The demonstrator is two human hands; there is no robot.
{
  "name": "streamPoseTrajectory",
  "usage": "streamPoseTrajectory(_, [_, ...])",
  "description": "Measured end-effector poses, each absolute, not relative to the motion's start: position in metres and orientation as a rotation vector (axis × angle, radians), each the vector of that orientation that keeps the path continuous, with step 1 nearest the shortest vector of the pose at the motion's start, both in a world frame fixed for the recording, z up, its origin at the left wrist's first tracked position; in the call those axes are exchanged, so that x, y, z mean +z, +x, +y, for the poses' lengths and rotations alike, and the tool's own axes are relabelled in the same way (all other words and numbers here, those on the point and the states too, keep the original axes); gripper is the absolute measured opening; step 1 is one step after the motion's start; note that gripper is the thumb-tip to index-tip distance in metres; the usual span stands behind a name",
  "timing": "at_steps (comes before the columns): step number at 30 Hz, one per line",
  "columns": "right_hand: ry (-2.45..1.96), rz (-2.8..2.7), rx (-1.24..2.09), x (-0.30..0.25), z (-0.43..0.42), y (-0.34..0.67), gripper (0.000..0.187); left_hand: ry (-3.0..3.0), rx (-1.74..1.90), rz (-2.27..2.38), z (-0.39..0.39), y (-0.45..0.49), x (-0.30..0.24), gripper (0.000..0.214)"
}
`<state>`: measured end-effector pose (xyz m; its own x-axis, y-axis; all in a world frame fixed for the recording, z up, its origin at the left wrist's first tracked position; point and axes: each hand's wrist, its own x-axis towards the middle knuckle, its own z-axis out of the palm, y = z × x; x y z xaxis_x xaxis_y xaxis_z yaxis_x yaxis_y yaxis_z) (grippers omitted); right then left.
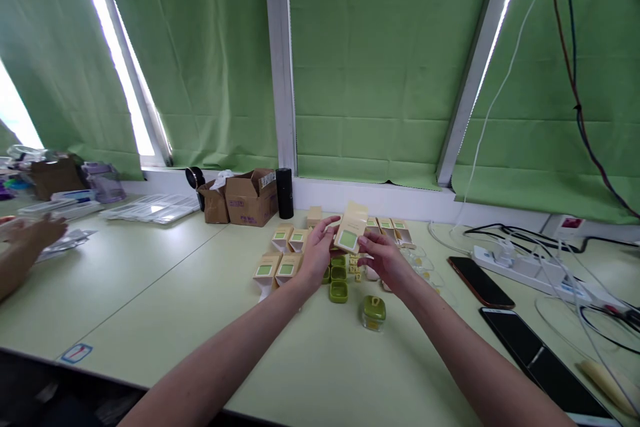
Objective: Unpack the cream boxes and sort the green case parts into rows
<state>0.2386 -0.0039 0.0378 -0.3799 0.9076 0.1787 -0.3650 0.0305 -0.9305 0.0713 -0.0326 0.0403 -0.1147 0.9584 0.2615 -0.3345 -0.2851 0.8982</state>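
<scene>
Between both hands I hold a small cream carton (352, 223) with a green window, raised over the table and tilted. My left hand (317, 250) grips its left side, while my right hand (384, 255) pinches its lower right edge. Under the hands lie green square trays (339, 291) in rows, with small yellowish pieces (355, 268) beside them. Closer to me stands a clear little jar with a green lid (374, 312). Similar cream cartons (267, 268) stand to the left, and more cartons (385, 227) behind on the right. Clear domed pieces (423, 263) lie right of my hand, partly hidden.
Cardboard boxes (251, 197) and a black cylinder (285, 193) stand at the back. Two phones (481, 281) and a power strip (530, 269) with loose cables are on the right. At far left, another person's hand (37, 240) is near plastic bags and clear trays (153, 209).
</scene>
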Motion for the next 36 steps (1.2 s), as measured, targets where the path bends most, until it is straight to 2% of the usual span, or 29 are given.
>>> streamPoseTrajectory(5, [-0.611,-1.146,1.569,0.041,0.008,0.237,0.037,1.273,1.612,0.737,-0.029,0.07,0.038,0.055])
streamPoseTrajectory(11, [-0.634,-1.101,1.595,0.02,0.012,0.242,0.039,1.45,1.552,0.798,-0.033,0.071,0.013,0.067])
streamPoseTrajectory(36, [-0.591,-1.207,1.517,0.001,0.002,0.232,0.049,1.464,1.615,0.774,-0.036,0.077,-0.006,0.052])
